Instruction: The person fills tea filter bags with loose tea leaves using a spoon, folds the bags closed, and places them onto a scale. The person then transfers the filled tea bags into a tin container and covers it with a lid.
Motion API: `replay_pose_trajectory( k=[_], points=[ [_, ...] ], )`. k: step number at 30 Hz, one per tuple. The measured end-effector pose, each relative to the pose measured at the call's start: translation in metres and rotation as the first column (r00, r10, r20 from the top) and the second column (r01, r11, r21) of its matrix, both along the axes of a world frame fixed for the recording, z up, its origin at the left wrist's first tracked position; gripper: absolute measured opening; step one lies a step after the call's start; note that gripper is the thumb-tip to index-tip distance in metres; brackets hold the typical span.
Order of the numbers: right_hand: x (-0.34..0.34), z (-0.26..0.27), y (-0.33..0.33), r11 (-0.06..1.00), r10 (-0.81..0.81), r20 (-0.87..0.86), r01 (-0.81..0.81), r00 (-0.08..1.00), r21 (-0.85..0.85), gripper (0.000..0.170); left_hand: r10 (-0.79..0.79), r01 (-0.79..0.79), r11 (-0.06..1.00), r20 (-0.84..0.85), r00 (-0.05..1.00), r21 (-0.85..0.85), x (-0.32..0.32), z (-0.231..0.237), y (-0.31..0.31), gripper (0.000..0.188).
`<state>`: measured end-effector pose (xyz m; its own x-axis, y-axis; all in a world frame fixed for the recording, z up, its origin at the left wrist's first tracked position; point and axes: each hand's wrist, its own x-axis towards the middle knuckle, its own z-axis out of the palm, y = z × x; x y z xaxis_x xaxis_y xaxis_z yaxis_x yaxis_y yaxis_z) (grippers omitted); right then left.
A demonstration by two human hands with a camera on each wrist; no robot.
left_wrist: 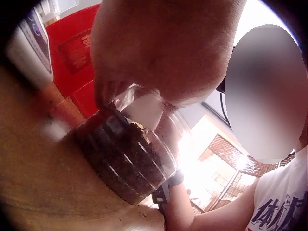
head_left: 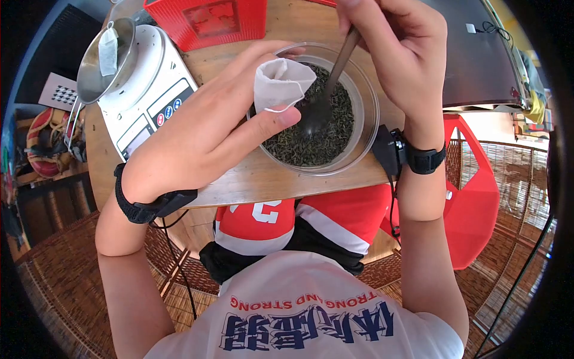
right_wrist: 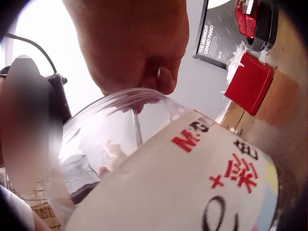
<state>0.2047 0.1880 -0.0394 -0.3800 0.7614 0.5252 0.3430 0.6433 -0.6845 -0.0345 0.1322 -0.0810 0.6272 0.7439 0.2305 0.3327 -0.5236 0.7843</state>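
Observation:
A clear plastic tub (head_left: 372,113) of dark dried tea leaves (head_left: 311,149) stands at the front edge of the wooden table. My left hand (head_left: 215,119) reaches over its left side and holds a white mesh tea bag (head_left: 276,87) between thumb and fingers, its mouth open upward and its string looping over the thumb. In my right hand (head_left: 406,54), above the tub's far right, is the handle of a metal spoon (head_left: 344,57); its bowl dips to the leaves beside the bag. A printed label (right_wrist: 192,178) covers the tub's side in the right wrist view.
Left of the tub is a white digital scale (head_left: 152,72) bearing a metal pan (head_left: 88,81) with another tea bag (head_left: 108,52) in it. A red box (head_left: 209,24) stands behind. To the right are a dark glossy surface (head_left: 460,54) and a red chair (head_left: 478,203).

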Motion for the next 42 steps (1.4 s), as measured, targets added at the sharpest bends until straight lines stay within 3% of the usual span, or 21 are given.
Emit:
replay_pose_trajectory(
  k=[1,3,5,8,10,11,14,15,16,22,24,25,27,28,30,32,34,36,38,40,42],
  points=[
    [-0.001,-0.002,0.002,1.0,0.002,0.002,-0.002,1.0,-0.001,0.027,-0.003,0.003,1.0,-0.004,1.0,0.016,0.0,0.0,0.0,0.049],
    [-0.006,-0.007,0.005,0.982,-0.175,-0.118,0.182,0.978,0.056,0.028,-0.004,0.004,0.999,-0.009,1.0,0.033,-0.001,-0.001,0.0,0.048],
    [-0.001,-0.008,0.006,0.978,-0.174,-0.164,0.19,0.971,0.088,0.028,0.025,-0.026,0.999,0.048,0.999,0.018,0.004,-0.002,-0.001,0.05],
    [-0.001,-0.006,0.004,0.975,-0.154,-0.216,0.183,0.964,0.125,0.028,0.001,-0.001,0.999,-0.003,1.0,0.045,0.0,-0.001,0.0,0.048],
    [-0.005,-0.003,-0.004,0.995,-0.098,-0.186,0.094,0.978,-0.03,0.03,0.01,-0.01,1.0,-0.011,1.0,0.027,0.0,0.002,-0.002,0.049],
    [-0.005,-0.002,-0.004,0.995,-0.095,-0.192,0.092,0.977,-0.025,0.03,0.013,-0.013,1.0,-0.016,1.0,0.009,0.0,0.004,-0.003,0.049],
    [-0.003,-0.005,-0.002,0.956,0.186,-0.076,-0.198,0.98,-0.218,0.013,-0.002,0.003,1.0,0.031,1.0,-0.029,0.002,0.004,-0.002,0.054],
    [-0.008,-0.012,0.001,0.984,0.153,-0.065,-0.158,0.986,-0.078,0.017,0.005,-0.002,0.995,-0.025,1.0,0.102,0.0,-0.001,0.001,0.06],
    [-0.004,-0.007,0.001,0.994,0.089,0.009,-0.089,0.996,-0.063,0.019,-0.018,0.019,1.0,-0.04,0.999,0.025,0.002,0.001,0.001,0.061],
    [0.002,-0.01,0.013,0.987,-0.104,-0.148,0.12,0.984,0.103,0.026,-0.051,0.05,0.999,-0.037,0.998,-0.021,0.007,0.011,0.002,0.06],
    [0.002,-0.01,0.009,0.999,-0.036,-0.253,0.025,0.967,-0.046,0.027,-0.043,0.042,0.995,-0.017,0.999,-0.087,0.007,0.011,-0.002,0.059],
    [0.002,-0.007,0.009,0.999,-0.033,-0.252,0.023,0.967,-0.042,0.027,-0.056,0.056,0.998,-0.017,0.998,-0.007,0.007,0.009,0.0,0.059],
    [0.001,-0.005,0.005,0.972,0.162,-0.206,-0.192,0.965,-0.135,0.03,-0.043,0.043,0.999,-0.025,0.999,0.001,0.006,0.008,0.001,0.059],
    [0.0,-0.009,0.003,0.968,0.16,-0.202,-0.194,0.966,-0.161,0.03,-0.033,0.033,0.999,-0.031,0.999,0.007,0.006,0.005,-0.001,0.059],
    [-0.004,-0.013,0.006,0.987,0.119,-0.07,-0.126,0.99,-0.104,0.032,-0.031,0.031,0.999,-0.017,0.999,-0.035,0.005,0.007,-0.003,0.058],
    [-0.002,-0.021,0.009,0.981,0.128,-0.107,-0.141,0.986,-0.134,0.033,-0.019,0.018,0.999,-0.016,1.0,-0.039,0.006,0.009,-0.005,0.057],
    [-0.004,-0.021,0.014,0.998,-0.056,-0.218,0.053,0.974,-0.017,0.033,-0.03,0.029,0.997,-0.018,0.999,-0.074,0.006,0.01,-0.006,0.057],
    [-0.004,-0.019,0.012,0.996,-0.081,-0.268,0.087,0.96,0.012,0.034,0.007,-0.008,0.999,-0.03,1.0,-0.038,0.005,0.011,-0.007,0.053],
    [0.001,-0.011,0.01,0.999,-0.045,-0.337,0.037,0.94,-0.03,0.032,0.019,-0.02,1.0,0.041,0.999,0.017,0.006,0.006,-0.005,0.047],
    [-0.003,-0.009,0.005,0.998,-0.015,-0.4,-0.014,0.916,-0.069,0.029,-0.024,0.025,0.999,-0.037,0.999,0.03,0.004,0.01,-0.005,0.047],
    [-0.005,-0.011,0.003,0.976,0.123,-0.419,-0.187,0.9,-0.115,0.028,-0.048,0.048,0.998,-0.018,0.999,-0.031,0.006,0.014,-0.003,0.05]
  ],
)
